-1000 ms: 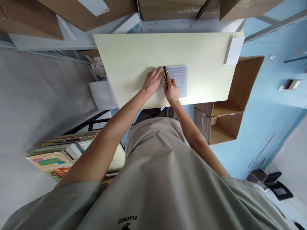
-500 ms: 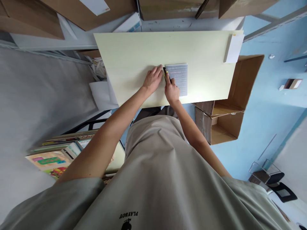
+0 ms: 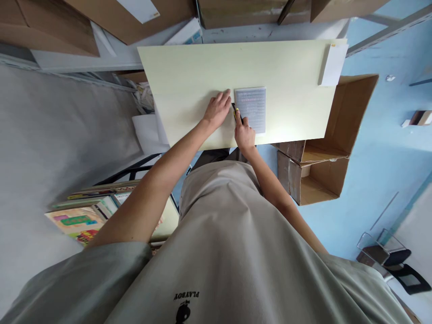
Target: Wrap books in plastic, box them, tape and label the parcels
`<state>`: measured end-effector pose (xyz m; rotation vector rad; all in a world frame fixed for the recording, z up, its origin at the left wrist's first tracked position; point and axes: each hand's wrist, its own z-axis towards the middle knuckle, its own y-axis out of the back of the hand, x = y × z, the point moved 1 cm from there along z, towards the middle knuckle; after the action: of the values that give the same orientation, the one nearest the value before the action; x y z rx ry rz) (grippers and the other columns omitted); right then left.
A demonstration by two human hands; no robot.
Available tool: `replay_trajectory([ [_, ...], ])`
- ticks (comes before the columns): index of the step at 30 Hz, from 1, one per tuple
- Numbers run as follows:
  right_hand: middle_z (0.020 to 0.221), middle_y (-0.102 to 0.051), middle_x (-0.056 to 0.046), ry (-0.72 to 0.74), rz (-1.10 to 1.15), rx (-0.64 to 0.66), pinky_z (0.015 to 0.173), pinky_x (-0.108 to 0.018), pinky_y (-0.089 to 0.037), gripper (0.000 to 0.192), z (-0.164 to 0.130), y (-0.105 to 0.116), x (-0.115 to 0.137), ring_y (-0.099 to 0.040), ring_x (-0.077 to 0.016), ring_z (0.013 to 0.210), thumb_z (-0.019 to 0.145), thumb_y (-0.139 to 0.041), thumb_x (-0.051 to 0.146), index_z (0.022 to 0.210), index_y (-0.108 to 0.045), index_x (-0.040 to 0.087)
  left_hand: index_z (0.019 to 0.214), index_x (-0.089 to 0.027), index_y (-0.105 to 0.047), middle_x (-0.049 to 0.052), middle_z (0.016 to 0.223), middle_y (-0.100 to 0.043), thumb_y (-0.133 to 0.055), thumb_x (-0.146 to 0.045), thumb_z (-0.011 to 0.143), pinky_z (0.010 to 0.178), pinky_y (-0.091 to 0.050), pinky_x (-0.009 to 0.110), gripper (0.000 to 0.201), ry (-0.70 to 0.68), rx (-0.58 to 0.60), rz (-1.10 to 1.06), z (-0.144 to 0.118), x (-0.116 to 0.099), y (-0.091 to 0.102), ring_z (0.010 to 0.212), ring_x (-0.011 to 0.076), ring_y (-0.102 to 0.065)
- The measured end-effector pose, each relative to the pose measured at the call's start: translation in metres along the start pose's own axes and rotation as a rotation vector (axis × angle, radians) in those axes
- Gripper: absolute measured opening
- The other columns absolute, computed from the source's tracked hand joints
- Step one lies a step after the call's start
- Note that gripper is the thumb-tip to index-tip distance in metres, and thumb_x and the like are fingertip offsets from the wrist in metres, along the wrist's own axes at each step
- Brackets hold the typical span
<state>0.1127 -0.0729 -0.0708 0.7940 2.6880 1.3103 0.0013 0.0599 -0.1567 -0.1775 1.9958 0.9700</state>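
A wide pale-yellow board lies in front of me. On it rests a printed sheet or thin stack, greyish with rows of small text. My right hand grips a black-and-yellow utility knife, its index finger stretched along the top. The knife's tip points away from me, close to the left edge of the printed stack; whether it touches the edge I cannot tell. My left hand lies on the board just left of the knife, palm down with the fingers stretched forward, holding nothing.
A white box lies at the board's far right corner. Cardboard boxes line the back. Open cartons stand below the board on the right. Books are stacked at lower left, and a chair is at far right.
My right hand has drawn the knife toward me along the left edge of the printed stack. The left hand stays in place on the board. The whole view has shifted slightly.
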Motion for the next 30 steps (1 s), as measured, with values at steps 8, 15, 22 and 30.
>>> replay_trajectory([
  [8,0.169,-0.064,-0.027,0.022,-0.029,0.011,0.102,-0.046,-0.069,0.08,-0.016,-0.005,-0.01,-0.08,-0.032,0.116,0.121,-0.037,0.017,0.2,-0.024,0.026,0.167,-0.018,-0.067,0.026,0.184,-0.059,-0.067,-0.044,0.116,0.151,-0.03,0.076,0.057,-0.008,0.005,0.002,-0.003,-0.01,0.005,0.181,0.0483,-0.042],
  [15,0.175,-0.06,-0.028,0.022,-0.08,0.046,0.104,-0.047,-0.069,0.081,-0.031,-0.015,-0.018,-0.082,-0.0308,0.117,0.121,-0.03,0.012,0.201,-0.022,0.027,0.165,-0.015,-0.068,0.027,0.184,-0.058,-0.066,-0.042,0.117,0.151,-0.031,0.075,0.055,-0.01,0.011,0.006,-0.003,-0.013,0.006,0.179,0.0482,-0.044],
  [22,0.171,-0.062,-0.026,0.03,-0.15,0.06,0.102,-0.046,-0.072,0.083,-0.044,-0.026,-0.025,-0.085,-0.0309,0.117,0.121,-0.031,0.01,0.201,-0.022,0.031,0.17,-0.012,-0.063,0.027,0.191,-0.05,-0.064,-0.036,0.116,0.153,-0.027,0.073,0.059,-0.022,0.04,0.078,-0.004,-0.01,0.002,0.182,0.0468,-0.04],
  [30,0.169,-0.06,-0.027,0.074,-0.237,0.139,0.101,-0.046,-0.073,0.087,-0.062,-0.03,-0.035,-0.085,-0.0303,0.113,0.121,-0.028,0.011,0.201,-0.001,0.034,0.176,-0.011,-0.057,0.028,0.192,-0.048,-0.063,-0.035,0.115,0.152,-0.03,0.069,0.066,-0.053,0.047,0.124,-0.009,-0.021,0.007,0.185,0.0426,-0.035],
])
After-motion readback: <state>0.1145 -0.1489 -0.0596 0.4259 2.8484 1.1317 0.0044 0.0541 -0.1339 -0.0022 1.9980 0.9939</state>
